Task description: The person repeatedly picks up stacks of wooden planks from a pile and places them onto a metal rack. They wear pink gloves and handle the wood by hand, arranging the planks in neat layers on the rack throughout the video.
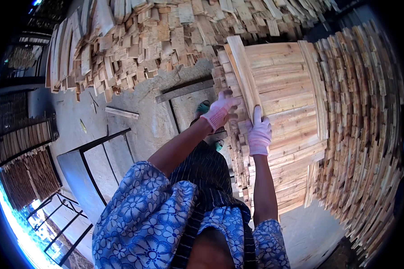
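Note:
My left hand (221, 110), in a pink-white knit glove, is at the left edge of a waist-high stack of wooden slats (280, 85). Its fingers are bent against the slat ends, and what lies under them is hidden. My right hand (259, 135), gloved alike, is on the stack's top left side. It grips the near end of a long pale wooden plank (244, 67), with one finger stretched along the wood. The plank lies across the slats, pointing away from me. Another narrow plank (314, 85) lies along the stack's right side.
A tall wall of stacked slats (363, 112) stands close on the right. A large pile of wood pieces (166, 40) fills the far side. On the left are a grey metal-topped table (83, 179) and a loose wood strip (122, 112) on the concrete floor (139, 98).

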{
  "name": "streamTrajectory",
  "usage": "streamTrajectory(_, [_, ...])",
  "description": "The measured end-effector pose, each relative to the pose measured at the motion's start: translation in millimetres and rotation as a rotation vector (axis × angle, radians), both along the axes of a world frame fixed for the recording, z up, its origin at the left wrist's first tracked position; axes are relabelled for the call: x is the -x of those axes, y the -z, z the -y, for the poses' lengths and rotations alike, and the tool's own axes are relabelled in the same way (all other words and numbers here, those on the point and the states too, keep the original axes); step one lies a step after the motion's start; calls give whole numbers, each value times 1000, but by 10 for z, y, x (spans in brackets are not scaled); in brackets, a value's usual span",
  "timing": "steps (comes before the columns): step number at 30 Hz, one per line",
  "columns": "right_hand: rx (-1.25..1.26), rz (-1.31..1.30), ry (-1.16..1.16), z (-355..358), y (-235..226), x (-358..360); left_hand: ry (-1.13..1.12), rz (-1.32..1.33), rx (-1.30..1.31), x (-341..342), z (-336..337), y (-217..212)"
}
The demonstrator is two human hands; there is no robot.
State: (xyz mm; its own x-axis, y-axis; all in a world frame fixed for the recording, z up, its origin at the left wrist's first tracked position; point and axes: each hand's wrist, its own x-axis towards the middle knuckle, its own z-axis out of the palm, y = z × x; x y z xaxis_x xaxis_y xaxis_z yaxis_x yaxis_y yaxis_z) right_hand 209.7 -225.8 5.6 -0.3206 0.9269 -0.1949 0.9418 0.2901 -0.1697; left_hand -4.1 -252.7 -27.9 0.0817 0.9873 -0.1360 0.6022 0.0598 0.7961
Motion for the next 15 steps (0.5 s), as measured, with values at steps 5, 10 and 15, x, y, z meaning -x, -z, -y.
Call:
streamTrajectory(5, [-147,65,-72,19,156,9,-331,853,106,333,1318,-105])
streamTrajectory(10, [-90,87,-65,188,307,-123,-408,377,116,1009,2384,387])
streamTrajectory(15, [-117,158,-66,145,327,7,-1039,870,348,1669,2154,-220])
